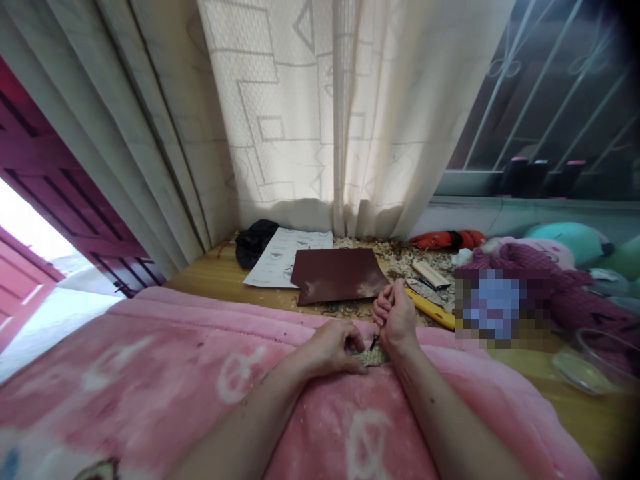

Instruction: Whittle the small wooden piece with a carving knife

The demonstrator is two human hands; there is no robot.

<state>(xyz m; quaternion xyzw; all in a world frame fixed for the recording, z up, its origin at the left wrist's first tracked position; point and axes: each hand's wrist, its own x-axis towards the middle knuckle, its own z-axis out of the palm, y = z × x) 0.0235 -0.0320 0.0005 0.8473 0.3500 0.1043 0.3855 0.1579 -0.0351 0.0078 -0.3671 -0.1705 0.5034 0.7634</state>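
Left hand: fingers partly curled, thumb and fingertips pinching a pale, textured piece at the pink blanket. Right hand: fist closed round a slim tool, dark tip at the piece.

Curtain: pale cloth with a printed pattern of squares and angular lines, hanging behind the worktop
Side folds: greyer, heavy pleats slanting down on the left
Door: deep red to magenta, panelled, at the far left
Floor: a pale, brightly lit patch beside the door
Window: upper right, dark glass, light metal bars with scrolls
Wall: pale strip under the window
Worktop: yellowish-brown wood
Light: glowing through the curtain, strongest low down
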